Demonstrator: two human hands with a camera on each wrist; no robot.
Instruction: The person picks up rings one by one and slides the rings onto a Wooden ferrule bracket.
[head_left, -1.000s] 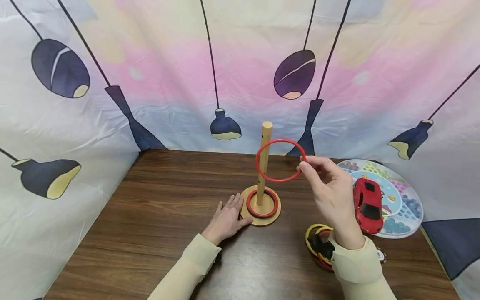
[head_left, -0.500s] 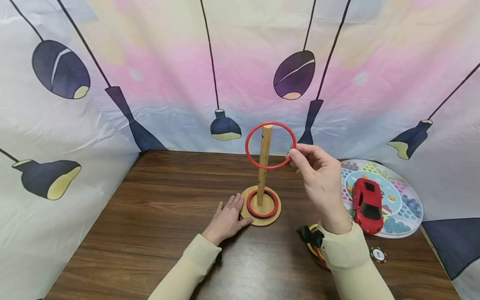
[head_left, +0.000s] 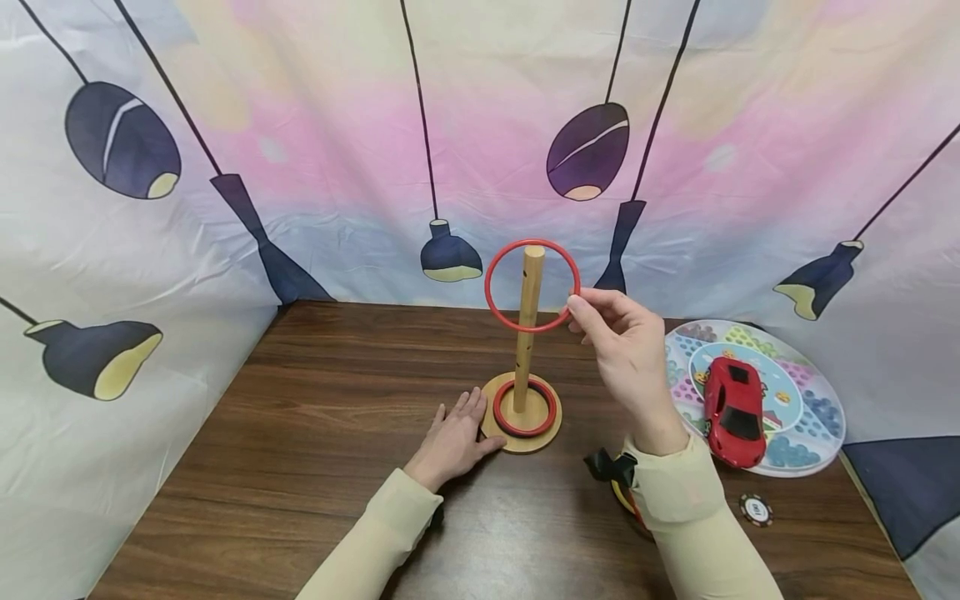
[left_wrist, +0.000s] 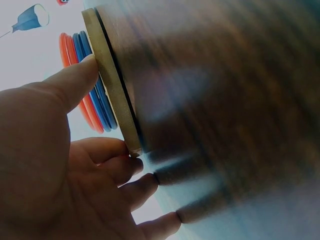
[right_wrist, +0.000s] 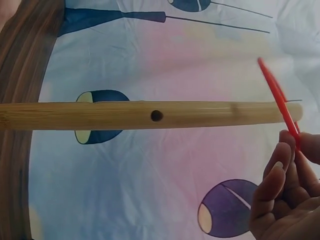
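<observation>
My right hand (head_left: pixel 626 354) pinches a red ring (head_left: pixel 487 287) between thumb and fingertips, tilted, at the top of an upright wooden post (head_left: pixel 527 342). The right wrist view has the ring (right_wrist: pixel 272 82) level with the post's tip, which appears to pass through it. Down on the round wooden base (head_left: pixel 551 437) lies a stack of rings around the post, a red ring (head_left: pixel 555 408) uppermost. Blue rings (left_wrist: pixel 102 107) show beneath the red ones in the left wrist view. My left hand (head_left: pixel 450 442) lies with fairly straight fingers at the base's left edge, thumb touching the base.
Yellow and red rings (head_left: pixel 622 497) lie partly hidden under my right wrist. Farther right, a red toy car (head_left: pixel 735 412) rests on a round patterned board (head_left: pixel 813 433). A poker chip (head_left: pixel 756 509) lies on the wooden table (head_left: pixel 300 417). A printed curtain (head_left: pixel 337 125) hangs behind.
My right hand has carried the red ring left and up, from in front of the post to its top. The poker chip has come into fuller view. My left hand stays put.
</observation>
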